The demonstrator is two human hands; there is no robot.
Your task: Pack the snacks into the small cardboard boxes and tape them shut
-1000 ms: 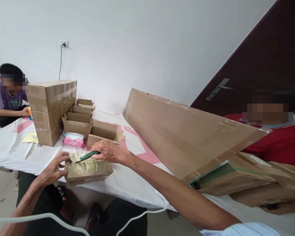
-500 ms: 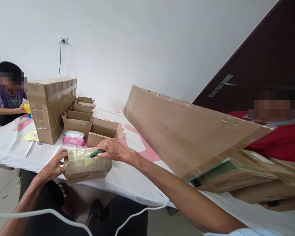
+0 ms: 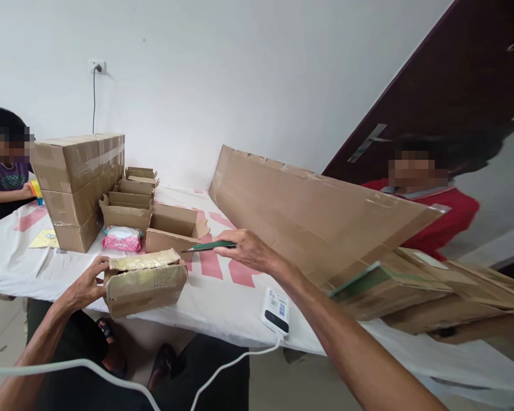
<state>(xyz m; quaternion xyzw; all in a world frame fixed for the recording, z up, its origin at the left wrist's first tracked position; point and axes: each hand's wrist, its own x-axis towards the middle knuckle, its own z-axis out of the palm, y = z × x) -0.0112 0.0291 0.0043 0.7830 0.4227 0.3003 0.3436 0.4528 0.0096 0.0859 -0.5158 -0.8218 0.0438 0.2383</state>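
At the near table edge sits a small cardboard box [image 3: 148,288], tilted, with shiny tape on top and a ragged slit along the upper edge. My left hand [image 3: 88,285] grips its left end, fingers behind and thumb at the front. In my right hand [image 3: 251,251] is a green utility knife [image 3: 212,246], held by its rear end. Its tip points left, close to the box's upper right corner. A pink pack of wipes [image 3: 122,238] and an open cardboard box [image 3: 173,225] lie just beyond.
Stacked cardboard boxes [image 3: 75,188] stand at the left, with several open boxes beside them. A large cardboard sheet [image 3: 300,211] leans at the right. A white device [image 3: 276,311] with a cable lies near the table edge. One person [image 3: 8,171] sits left, another [image 3: 449,211] right.
My right hand has moved the knife right, off the box top. My left hand keeps its grip on the box. The white device has come into sight from behind my right arm.
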